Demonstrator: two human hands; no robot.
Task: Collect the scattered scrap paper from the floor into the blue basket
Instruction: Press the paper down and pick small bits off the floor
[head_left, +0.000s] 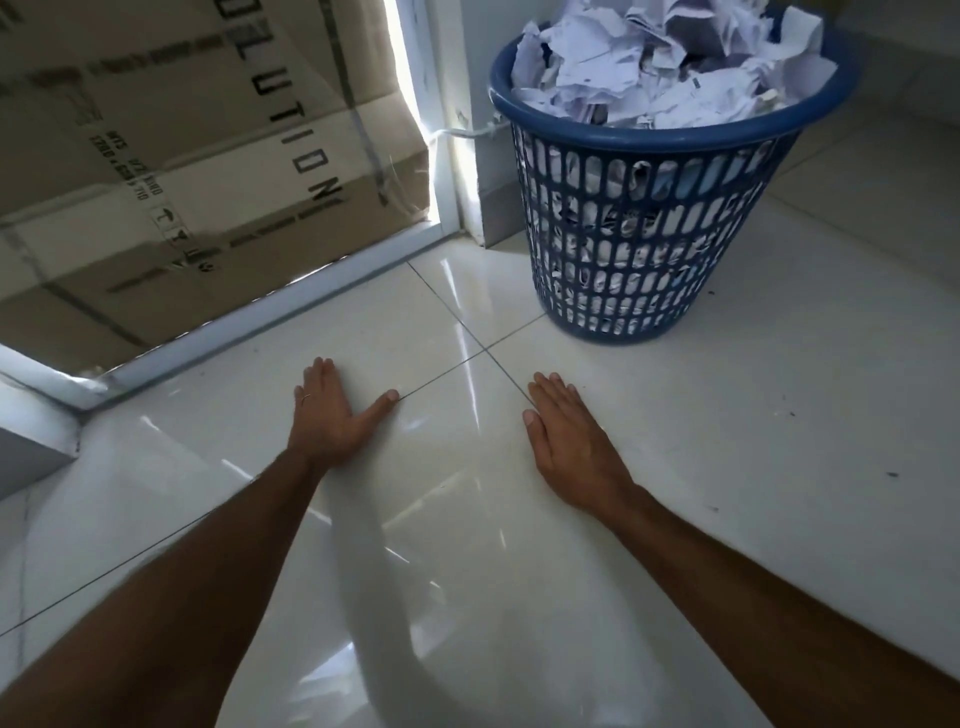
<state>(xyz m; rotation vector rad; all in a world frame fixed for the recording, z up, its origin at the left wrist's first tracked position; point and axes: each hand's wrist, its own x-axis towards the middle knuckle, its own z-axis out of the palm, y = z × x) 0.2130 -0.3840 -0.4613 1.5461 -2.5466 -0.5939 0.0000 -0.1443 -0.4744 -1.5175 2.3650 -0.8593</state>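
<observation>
Both hands flat on tile — left hand (332, 415), right hand (566, 441).

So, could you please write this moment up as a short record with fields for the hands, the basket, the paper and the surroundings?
left hand: left hand lies flat on the floor, fingers straight, holding nothing
right hand: right hand lies flat on the floor, holding nothing
basket: blue basket stands upright ahead of the right hand
paper: scrap paper is heaped above the basket rim
loose paper on floor: none in view
surroundings: cardboard box behind glass at left
</observation>
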